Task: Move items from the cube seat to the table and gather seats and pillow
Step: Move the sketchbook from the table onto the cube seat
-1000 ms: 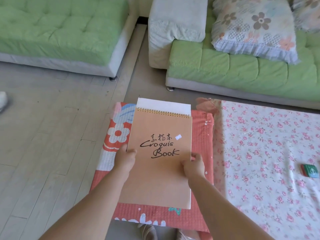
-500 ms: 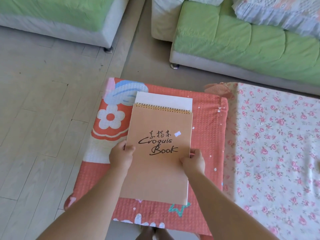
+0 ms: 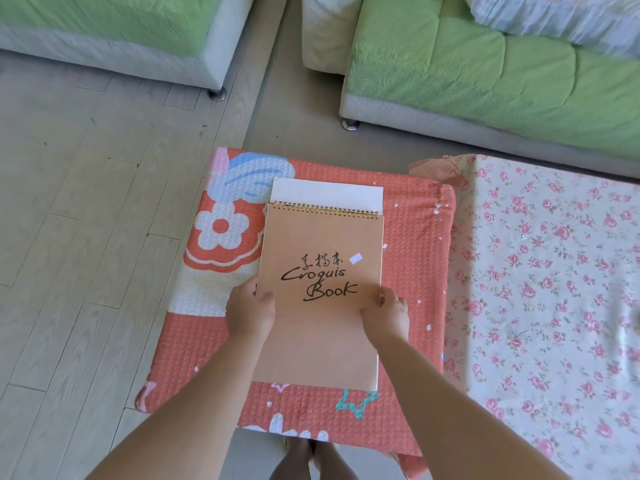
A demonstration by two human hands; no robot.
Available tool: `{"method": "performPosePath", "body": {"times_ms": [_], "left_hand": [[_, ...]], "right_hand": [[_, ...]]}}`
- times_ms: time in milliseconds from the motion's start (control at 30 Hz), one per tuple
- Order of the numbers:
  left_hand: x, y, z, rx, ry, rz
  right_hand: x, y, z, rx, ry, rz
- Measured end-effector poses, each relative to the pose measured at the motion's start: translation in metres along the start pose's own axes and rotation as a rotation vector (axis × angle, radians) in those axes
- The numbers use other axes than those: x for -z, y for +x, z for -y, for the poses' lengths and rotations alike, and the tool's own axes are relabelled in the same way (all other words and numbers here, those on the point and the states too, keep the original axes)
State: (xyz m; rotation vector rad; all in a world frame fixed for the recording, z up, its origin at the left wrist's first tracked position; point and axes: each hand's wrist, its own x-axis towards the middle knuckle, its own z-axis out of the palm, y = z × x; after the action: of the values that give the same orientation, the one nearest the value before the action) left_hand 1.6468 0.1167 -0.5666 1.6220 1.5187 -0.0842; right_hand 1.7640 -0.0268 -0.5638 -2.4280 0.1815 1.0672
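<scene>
A brown spiral-bound sketchbook (image 3: 322,317) marked "Croquis Book" is over the cube seat (image 3: 412,271), which has a coral cover with a flower print. White paper (image 3: 327,195) sticks out beyond the book's top edge. My left hand (image 3: 250,311) grips the book's left edge, thumb on the cover. My right hand (image 3: 385,315) grips its right edge the same way. The table with a pink rose cloth (image 3: 547,289) stands directly right of the seat.
Green sofa sections with grey bases stand at the back left (image 3: 121,32) and back right (image 3: 485,77). A frilled pillow (image 3: 561,19) lies on the right sofa. Pale wood floor (image 3: 76,237) stretches to the left. My feet (image 3: 304,459) show below the seat.
The camera has tilted down and moved closer, so more of the cube seat shows and the sofas have slid up. Both hands keep their grip on the sketchbook's edges.
</scene>
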Motion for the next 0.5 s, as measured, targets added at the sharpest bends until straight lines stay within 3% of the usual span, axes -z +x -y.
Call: {"method": "performPosePath", "body": {"times_ms": [233,500], "left_hand": [[0.007,-0.013,-0.007,0.083,-0.037,0.068],[0.019,-0.044,-0.027,0.025,-0.079,0.028]], "right_hand": [[0.011,-0.008,-0.006,-0.017,0.086,0.035],[0.038,-0.033,-0.006,0.044,0.143,0.015]]}}
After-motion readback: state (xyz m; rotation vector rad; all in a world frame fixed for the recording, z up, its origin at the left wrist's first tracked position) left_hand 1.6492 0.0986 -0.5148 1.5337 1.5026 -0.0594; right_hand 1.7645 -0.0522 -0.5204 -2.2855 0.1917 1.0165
